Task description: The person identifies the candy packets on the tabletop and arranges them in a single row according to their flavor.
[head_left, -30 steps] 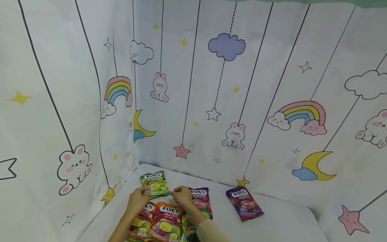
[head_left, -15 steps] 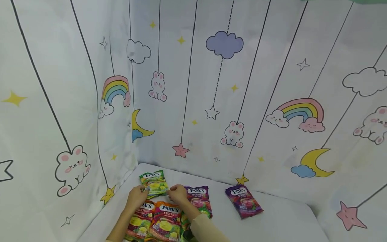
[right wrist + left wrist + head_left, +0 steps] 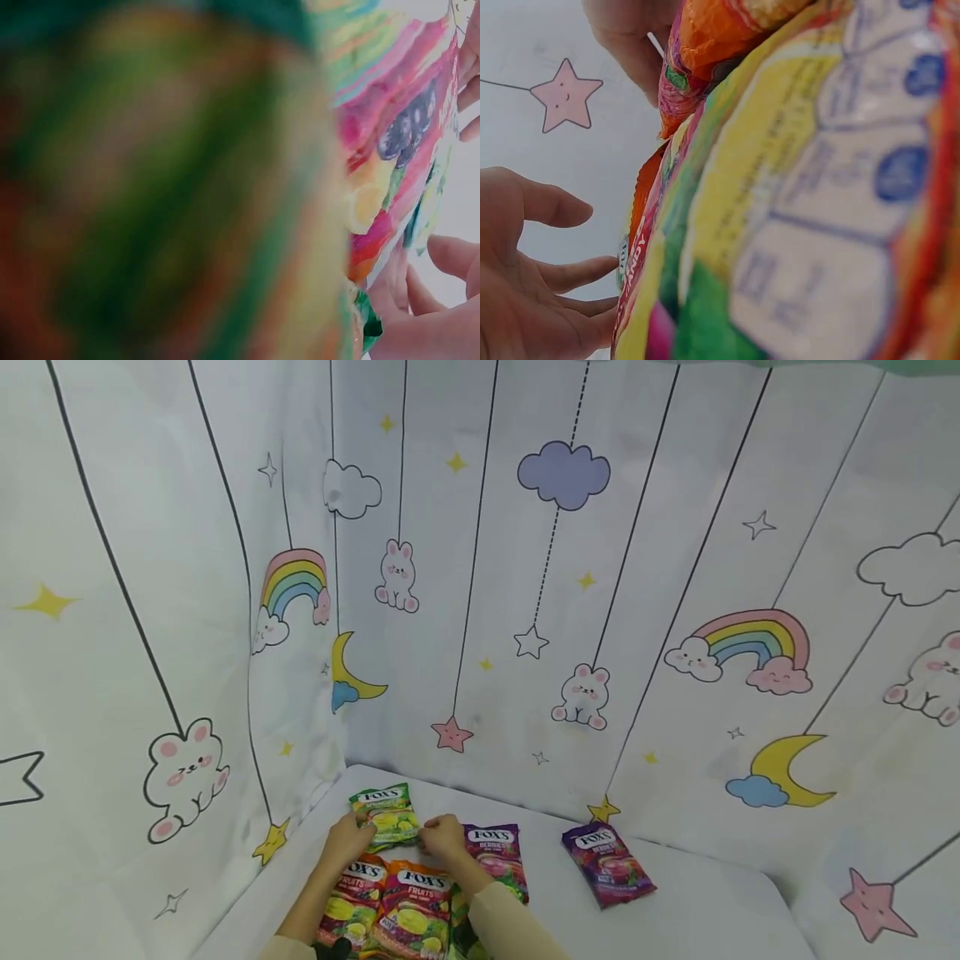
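Candy bag (image 3: 388,814), green, between hands (image 3: 444,841)

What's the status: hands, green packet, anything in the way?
Left hand at left edge of green packet; right hand at its lower right corner. Packet face up. Nothing seen blocking it; orange packets close on near side.

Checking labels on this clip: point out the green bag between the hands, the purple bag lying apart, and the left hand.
Green bag (image 3: 389,818): head view, middle of its front.
Purple bag (image 3: 609,866): head view, middle of its front.
Left hand (image 3: 348,841): head view, back of the hand.
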Demonstrator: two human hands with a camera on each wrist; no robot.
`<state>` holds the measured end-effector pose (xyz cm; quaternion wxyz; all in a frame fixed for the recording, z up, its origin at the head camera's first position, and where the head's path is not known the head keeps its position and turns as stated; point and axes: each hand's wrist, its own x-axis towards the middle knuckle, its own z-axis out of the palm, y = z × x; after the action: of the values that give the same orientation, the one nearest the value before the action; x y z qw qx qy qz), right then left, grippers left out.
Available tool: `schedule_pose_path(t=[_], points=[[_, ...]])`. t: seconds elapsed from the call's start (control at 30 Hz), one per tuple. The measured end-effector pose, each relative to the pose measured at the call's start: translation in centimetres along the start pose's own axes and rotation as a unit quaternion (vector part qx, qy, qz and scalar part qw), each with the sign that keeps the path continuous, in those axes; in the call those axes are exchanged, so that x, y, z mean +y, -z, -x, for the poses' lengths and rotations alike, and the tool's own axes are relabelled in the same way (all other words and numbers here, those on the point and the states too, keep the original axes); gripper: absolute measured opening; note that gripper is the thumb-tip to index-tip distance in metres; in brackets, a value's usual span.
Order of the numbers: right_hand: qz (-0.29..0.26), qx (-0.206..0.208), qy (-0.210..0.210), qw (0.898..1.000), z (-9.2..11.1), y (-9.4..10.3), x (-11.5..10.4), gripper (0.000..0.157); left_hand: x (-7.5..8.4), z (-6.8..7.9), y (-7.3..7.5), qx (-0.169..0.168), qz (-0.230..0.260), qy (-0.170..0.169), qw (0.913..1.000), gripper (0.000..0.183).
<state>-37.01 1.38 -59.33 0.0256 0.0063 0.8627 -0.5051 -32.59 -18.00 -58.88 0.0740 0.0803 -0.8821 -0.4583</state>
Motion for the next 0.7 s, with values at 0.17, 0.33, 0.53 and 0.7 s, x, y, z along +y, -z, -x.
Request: schedule_pose_path(t=[0.17, 0.33, 0.53, 0.7], points=[[-0.012, -0.009, -0.009, 1.000, -0.6, -0.2, -0.1, 0.011, -0.1, -0.4, -0.1, 0.006, 0.032, 0.009, 0.9994, 0.049], [-0.042, -0.023, -0.024, 0.999, -1.1, -0.5, 0.4, 0.016, 0.1, -0.5, -0.5, 0.015, 0.036, 0.002, 0.9992, 0.045], [-0.104, -0.046, -0.036, 0.993, -1.2, -0.7, 0.6, 0.021, 0.3, -0.5, -0.4, 0.022, 0.038, 0.003, 0.9990, 0.044], [-0.102, -0.032, -0.023, 0.994, -0.9, -0.7, 0.4, 0.019, 0.4, -0.5, -0.3, 0.020, 0.055, 0.008, 0.9982, 0.046]])
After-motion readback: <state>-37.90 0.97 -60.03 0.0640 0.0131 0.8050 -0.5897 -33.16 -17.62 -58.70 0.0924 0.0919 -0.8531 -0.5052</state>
